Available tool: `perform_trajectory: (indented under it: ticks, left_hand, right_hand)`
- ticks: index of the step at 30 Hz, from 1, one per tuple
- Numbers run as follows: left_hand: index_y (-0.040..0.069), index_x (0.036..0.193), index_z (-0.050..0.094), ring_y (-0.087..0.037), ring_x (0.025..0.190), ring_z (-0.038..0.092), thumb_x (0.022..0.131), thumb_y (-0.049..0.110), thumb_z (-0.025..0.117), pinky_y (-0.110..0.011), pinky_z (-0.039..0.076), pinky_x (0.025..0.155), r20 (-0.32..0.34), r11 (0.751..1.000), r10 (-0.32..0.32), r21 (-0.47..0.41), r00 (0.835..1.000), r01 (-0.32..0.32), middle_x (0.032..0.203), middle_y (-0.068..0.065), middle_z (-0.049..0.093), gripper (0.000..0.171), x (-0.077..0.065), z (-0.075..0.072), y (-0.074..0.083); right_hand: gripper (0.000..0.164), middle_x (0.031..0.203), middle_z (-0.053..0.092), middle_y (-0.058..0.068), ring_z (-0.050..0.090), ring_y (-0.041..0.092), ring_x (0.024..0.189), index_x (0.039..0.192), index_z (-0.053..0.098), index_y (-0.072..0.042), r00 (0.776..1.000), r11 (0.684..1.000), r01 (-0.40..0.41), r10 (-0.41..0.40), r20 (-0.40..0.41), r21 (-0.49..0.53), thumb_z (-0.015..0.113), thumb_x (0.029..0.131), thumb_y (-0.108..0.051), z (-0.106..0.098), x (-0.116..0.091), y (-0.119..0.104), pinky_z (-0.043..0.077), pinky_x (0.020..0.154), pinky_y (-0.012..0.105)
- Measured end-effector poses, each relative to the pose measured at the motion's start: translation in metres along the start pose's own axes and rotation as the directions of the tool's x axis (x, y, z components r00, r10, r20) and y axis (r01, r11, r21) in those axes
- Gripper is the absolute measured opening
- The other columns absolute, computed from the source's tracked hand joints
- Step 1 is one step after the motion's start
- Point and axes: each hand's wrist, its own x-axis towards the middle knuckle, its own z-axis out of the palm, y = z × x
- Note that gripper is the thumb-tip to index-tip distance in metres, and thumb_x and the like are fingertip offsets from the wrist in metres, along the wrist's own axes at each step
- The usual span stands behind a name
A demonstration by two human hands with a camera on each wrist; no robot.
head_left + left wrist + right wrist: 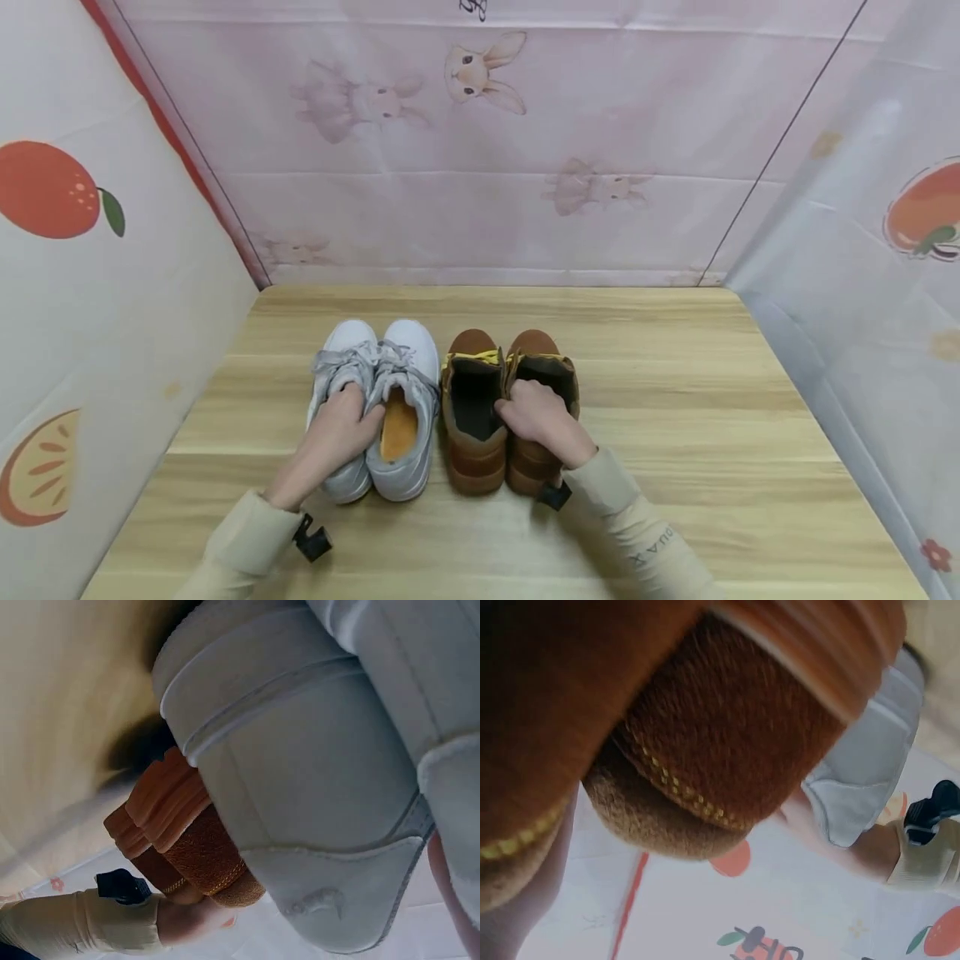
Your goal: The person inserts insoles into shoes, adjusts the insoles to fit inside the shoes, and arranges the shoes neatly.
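Observation:
A pair of white sneakers with grey laces stands side by side on the wooden table, toes pointing away. My left hand [341,427] reaches into the left sneaker [351,335], its thumb at the collar of the right sneaker [414,340], pinching their adjoining sides. An orange insole [399,427] shows inside the right one. Close beside them is a pair of brown boots with yellow laces. My right hand [542,414] dips into the right boot [529,468], thumb toward the left boot [476,468], gripping the sides where they meet. Fingertips are hidden inside the shoes.
The wood-grain table [697,400] extends on both sides of the shoes. A pink rabbit-print sheet [487,142] hangs behind it, with fruit-print sheets [150,317] at left and right. A small black camera [311,540] is worn on the left wrist, another [555,497] on the right.

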Motion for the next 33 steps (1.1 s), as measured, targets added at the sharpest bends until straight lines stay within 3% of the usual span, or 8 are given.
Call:
perform_trajectory:
  ticks: [4,10,18,25,33]
  left_hand:
    - [0.002,0.083,0.048,-0.021,0.051,0.049,0.09,0.026,0.049,-0.032,0.038,0.042,-0.018,0.999,0.024,0.022,1.0,-0.024,0.068,-0.01,0.049,0.025,0.015,-0.004,0.015]
    - [0.002,0.084,0.049,-0.023,0.053,0.05,0.091,0.027,0.048,-0.032,0.039,0.043,-0.008,0.999,0.047,0.025,0.999,-0.047,0.07,-0.011,0.05,0.026,0.044,-0.01,0.038]
    - [0.003,0.084,0.049,-0.027,0.061,0.053,0.09,0.03,0.047,-0.035,0.041,0.049,-0.036,0.997,0.064,0.033,0.997,-0.063,0.075,-0.012,0.052,0.027,0.083,-0.001,0.064]
    - [0.003,0.085,0.05,-0.028,0.064,0.053,0.09,0.03,0.047,-0.036,0.042,0.053,-0.014,0.999,0.035,0.027,0.999,-0.034,0.077,-0.012,0.052,0.027,0.101,0.014,0.072]
    - [0.006,0.077,0.05,-0.026,0.063,0.053,0.088,0.031,0.052,-0.037,0.041,0.053,-0.031,0.998,0.043,0.04,0.999,-0.042,0.074,-0.012,0.053,0.027,0.113,0.027,0.067]
  right_hand:
    - [0.042,0.052,0.035,0.001,0.038,0.018,0.044,0.053,0.042,-0.013,0.999,0.999,0.036,-0.037,-0.031,-0.01,0.048,0.092,-0.026,-0.014,0.004,0.009,0.033,0.042,0.031]
    - [0.041,0.052,0.036,0.001,0.042,0.019,0.046,0.053,0.042,-0.013,0.995,0.995,0.078,-0.082,-0.059,-0.061,0.048,0.091,-0.024,-0.044,0.019,0.023,0.037,0.047,0.032]
    - [0.041,0.047,0.029,-0.004,0.033,0.015,0.041,0.05,0.038,-0.015,0.991,0.991,0.126,-0.128,-0.041,-0.051,0.048,0.089,-0.019,-0.08,0.047,0.054,0.034,0.046,0.029]
    - [0.042,0.045,0.026,-0.005,0.028,0.013,0.041,0.048,0.035,-0.015,0.989,0.988,0.142,-0.144,-0.031,-0.055,0.048,0.089,-0.019,-0.078,0.06,0.076,0.031,0.047,0.029]
    - [0.04,0.047,0.029,-0.004,0.033,0.015,0.042,0.05,0.037,-0.015,0.989,0.99,0.133,-0.136,-0.056,-0.051,0.049,0.088,-0.02,-0.066,0.069,0.089,0.033,0.047,0.029]
